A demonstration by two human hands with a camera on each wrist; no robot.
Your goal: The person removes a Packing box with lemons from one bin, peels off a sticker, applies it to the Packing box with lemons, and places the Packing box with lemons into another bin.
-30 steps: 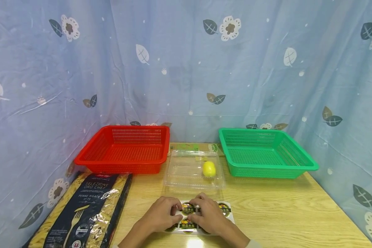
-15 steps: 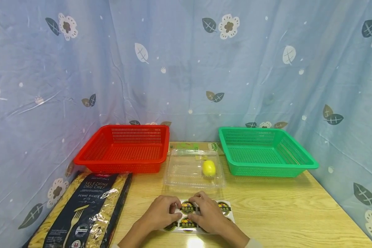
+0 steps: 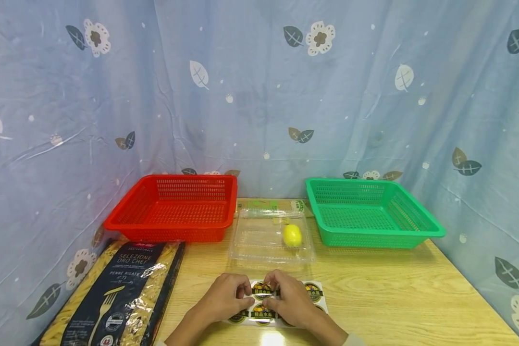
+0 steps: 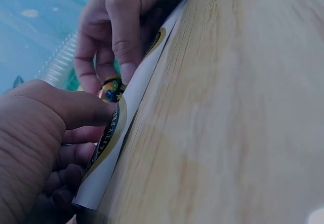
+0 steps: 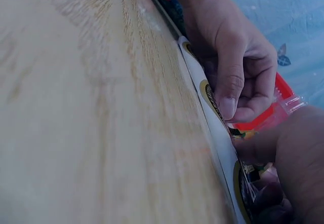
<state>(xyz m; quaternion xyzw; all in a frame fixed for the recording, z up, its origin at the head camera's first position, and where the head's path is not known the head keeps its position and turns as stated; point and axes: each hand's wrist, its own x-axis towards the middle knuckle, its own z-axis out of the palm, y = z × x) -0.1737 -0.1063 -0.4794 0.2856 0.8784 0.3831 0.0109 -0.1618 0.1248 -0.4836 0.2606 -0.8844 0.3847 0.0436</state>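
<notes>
Both hands work on a sticker sheet [image 3: 281, 302] lying at the near edge of the wooden surface [image 3: 393, 298]: the left hand [image 3: 225, 298] pinches the sheet's left part with curled fingers, and the right hand [image 3: 287, 300] pinches a round sticker [image 3: 261, 290] at the middle. Behind them a clear plastic box [image 3: 259, 238] holds one yellow fruit [image 3: 291, 235], between a red basket [image 3: 177, 206] and a green basket [image 3: 367, 211], each with nothing visible inside. A pasta bag [image 3: 117, 293] lies to the left.
</notes>
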